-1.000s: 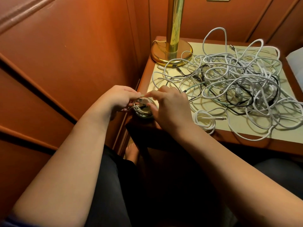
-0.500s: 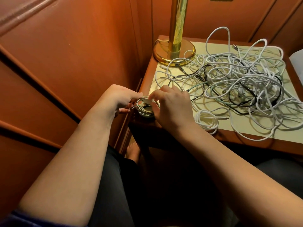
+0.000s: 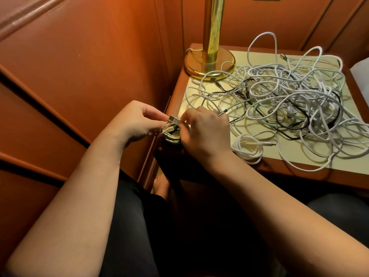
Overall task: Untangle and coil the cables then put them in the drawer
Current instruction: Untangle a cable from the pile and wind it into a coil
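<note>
White and pale-green cable, wound into a small coil (image 3: 173, 131), is pinched between the left hand (image 3: 134, 122) and right hand (image 3: 206, 131) at the nightstand's (image 3: 339, 172) near-left corner, fingers of both closed on it. A finished white coil (image 3: 248, 147) lies just right; the tangled cable heap (image 3: 295, 104) sprawls beyond, beside the brass lamp base (image 3: 209, 65).

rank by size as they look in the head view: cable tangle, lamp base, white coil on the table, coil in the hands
1. cable tangle
2. lamp base
3. white coil
4. held coil, mostly hidden by the left hand and right hand, so unsure against 3.
</note>
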Demonstrator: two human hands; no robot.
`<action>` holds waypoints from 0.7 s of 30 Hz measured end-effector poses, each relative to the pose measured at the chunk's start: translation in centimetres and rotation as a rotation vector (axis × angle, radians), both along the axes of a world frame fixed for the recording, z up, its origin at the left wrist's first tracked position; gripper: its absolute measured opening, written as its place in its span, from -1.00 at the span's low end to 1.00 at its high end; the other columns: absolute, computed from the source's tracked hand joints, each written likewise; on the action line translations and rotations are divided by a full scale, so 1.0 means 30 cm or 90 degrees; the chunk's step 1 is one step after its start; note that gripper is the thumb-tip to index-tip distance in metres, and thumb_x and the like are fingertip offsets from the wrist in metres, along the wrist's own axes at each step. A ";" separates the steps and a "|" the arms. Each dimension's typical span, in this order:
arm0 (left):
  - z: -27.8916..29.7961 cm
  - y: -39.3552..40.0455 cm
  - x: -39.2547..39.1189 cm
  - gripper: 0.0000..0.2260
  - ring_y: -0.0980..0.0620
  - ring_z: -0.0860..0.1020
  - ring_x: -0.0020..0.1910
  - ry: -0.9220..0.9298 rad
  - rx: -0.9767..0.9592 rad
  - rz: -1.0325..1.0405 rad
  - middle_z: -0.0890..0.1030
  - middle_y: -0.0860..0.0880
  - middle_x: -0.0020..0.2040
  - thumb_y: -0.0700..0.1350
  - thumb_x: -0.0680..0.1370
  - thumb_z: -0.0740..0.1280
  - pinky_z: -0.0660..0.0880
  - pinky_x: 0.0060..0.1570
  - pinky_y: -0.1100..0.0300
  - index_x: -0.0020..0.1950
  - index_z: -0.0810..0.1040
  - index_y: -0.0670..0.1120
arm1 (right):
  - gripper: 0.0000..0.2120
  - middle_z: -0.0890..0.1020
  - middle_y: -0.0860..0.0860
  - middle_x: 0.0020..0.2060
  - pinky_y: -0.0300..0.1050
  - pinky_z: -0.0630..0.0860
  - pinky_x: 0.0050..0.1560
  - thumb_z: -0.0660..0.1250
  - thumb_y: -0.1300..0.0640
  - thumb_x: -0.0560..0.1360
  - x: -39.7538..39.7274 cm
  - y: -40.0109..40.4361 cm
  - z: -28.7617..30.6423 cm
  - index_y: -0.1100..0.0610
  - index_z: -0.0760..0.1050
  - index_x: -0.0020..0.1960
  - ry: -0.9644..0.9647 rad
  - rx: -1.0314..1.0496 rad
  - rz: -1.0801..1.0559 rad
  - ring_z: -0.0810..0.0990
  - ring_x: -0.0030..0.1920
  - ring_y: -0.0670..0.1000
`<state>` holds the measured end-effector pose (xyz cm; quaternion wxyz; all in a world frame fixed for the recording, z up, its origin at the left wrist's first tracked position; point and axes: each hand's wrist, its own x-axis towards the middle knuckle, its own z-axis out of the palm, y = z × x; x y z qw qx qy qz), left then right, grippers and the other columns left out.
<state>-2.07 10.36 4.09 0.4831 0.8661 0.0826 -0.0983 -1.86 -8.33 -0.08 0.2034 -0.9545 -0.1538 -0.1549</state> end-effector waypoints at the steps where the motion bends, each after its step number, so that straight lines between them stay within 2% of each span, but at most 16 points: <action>1: 0.001 -0.003 -0.001 -0.87 0.21 0.58 -0.39 -0.012 0.004 0.005 0.73 -0.05 -0.22 -0.25 0.48 0.54 0.48 -0.33 0.32 -0.03 0.76 -0.05 | -0.84 0.64 -0.06 -0.06 0.07 0.39 0.05 0.30 -0.08 0.60 0.003 -0.002 -0.001 -0.04 0.59 0.07 0.006 0.009 0.007 0.60 -0.03 0.10; 3: -0.001 -0.009 -0.001 -0.89 0.23 0.58 -0.38 -0.035 0.033 0.014 0.72 0.01 -0.23 -0.22 0.49 0.54 0.45 -0.35 0.34 -0.05 0.76 -0.02 | -0.83 0.63 -0.08 -0.06 0.06 0.43 0.05 0.31 -0.11 0.59 0.007 -0.010 -0.004 -0.06 0.58 0.09 0.017 0.030 0.019 0.61 -0.03 0.07; 6: -0.008 -0.013 0.003 -0.92 0.14 0.62 -0.21 -0.056 0.064 0.019 0.71 0.05 -0.21 -0.16 0.51 0.51 0.47 -0.22 0.23 -0.10 0.76 0.03 | -0.82 0.62 -0.09 -0.05 0.02 0.46 0.00 0.32 -0.12 0.59 0.009 -0.024 -0.003 -0.07 0.58 0.11 0.025 0.051 0.033 0.61 -0.02 0.05; 12: -0.007 -0.024 0.008 -0.99 0.23 0.56 -0.30 -0.116 0.061 0.041 0.67 0.13 -0.31 -0.08 0.51 0.52 0.46 -0.28 0.29 -0.11 0.74 0.02 | -0.79 0.63 -0.08 -0.06 0.04 0.55 -0.01 0.35 -0.10 0.56 0.011 -0.040 0.033 -0.02 0.60 0.10 0.036 0.112 0.063 0.59 -0.07 0.00; 15: -0.003 -0.034 0.011 -0.97 0.24 0.58 -0.26 -0.191 0.092 0.068 0.68 0.10 -0.23 -0.06 0.53 0.50 0.47 -0.26 0.34 -0.11 0.72 0.03 | -0.81 0.66 -0.07 -0.10 -0.11 0.51 -0.17 0.38 -0.03 0.54 0.030 -0.090 0.080 0.02 0.65 0.08 0.017 0.166 0.053 0.59 -0.13 -0.04; 17: 0.003 -0.053 0.011 -0.96 0.26 0.57 -0.30 -0.256 0.121 0.080 0.66 0.13 -0.24 -0.05 0.53 0.48 0.48 -0.30 0.37 -0.11 0.72 0.04 | -0.82 0.68 -0.06 -0.12 -0.19 0.44 -0.24 0.39 -0.02 0.55 0.038 -0.141 0.116 0.04 0.66 0.06 0.006 0.193 0.035 0.58 -0.18 -0.07; 21: 0.014 -0.140 0.006 -0.93 0.17 0.57 -0.31 -0.362 0.169 0.032 0.66 0.12 -0.25 -0.04 0.55 0.44 0.52 -0.32 0.30 -0.07 0.71 0.02 | -0.82 0.70 -0.09 -0.12 -0.17 0.47 -0.26 0.37 -0.06 0.55 0.032 -0.268 0.180 0.01 0.67 0.03 -0.011 0.205 -0.010 0.52 -0.30 -0.19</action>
